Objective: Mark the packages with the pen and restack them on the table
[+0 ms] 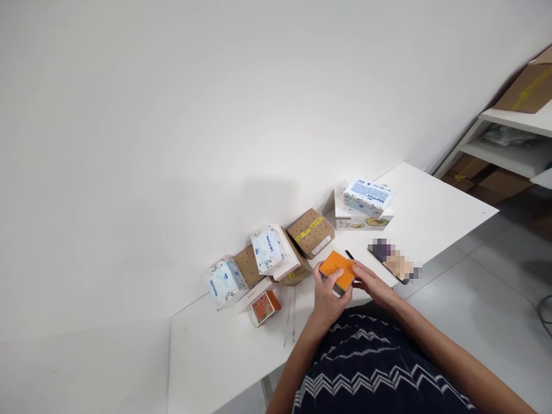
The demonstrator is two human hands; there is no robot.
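An orange box (338, 265) with darker sides is held between my two hands, close to my body at the table's front edge. My left hand (330, 293) grips it from the near left, fingers bent around it and one digit lying across its orange top. Against the right side of the box, my right hand (366, 282) presses with bent fingers, partly hidden. Just beyond the box a thin black pen-like stick (349, 255) lies on the table. To the right of it rests a flat phone-like thing (388, 260), its face blurred.
Along the wall stand brown cardboard boxes (309, 233), tissue packs (226, 283) and a small orange-and-white box (263, 309). Farther right, another tissue pack (368, 195) sits on a white avocado-printed box (360, 223). A white shelf (513, 155) with cartons is at the far right.
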